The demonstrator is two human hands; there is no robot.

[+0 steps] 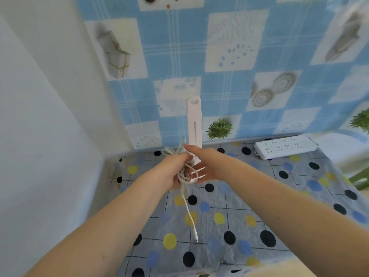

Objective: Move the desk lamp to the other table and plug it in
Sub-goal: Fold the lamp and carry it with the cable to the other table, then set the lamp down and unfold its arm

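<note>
A white folding desk lamp stands upright at the back of the table, against the blue checked wall covering. My left hand grips a bundle of the lamp's white cable. The cable's loose end hangs down to a small plug above the dotted tablecloth. My right hand reaches to the lamp's base, fingers straight, with its palm under or beside the base. The base itself is mostly hidden by my hands. A white power strip lies at the back right of the table.
The table carries a grey cloth with black, yellow and blue dots. A white wall borders the table on the left. Something green shows past the table's right edge.
</note>
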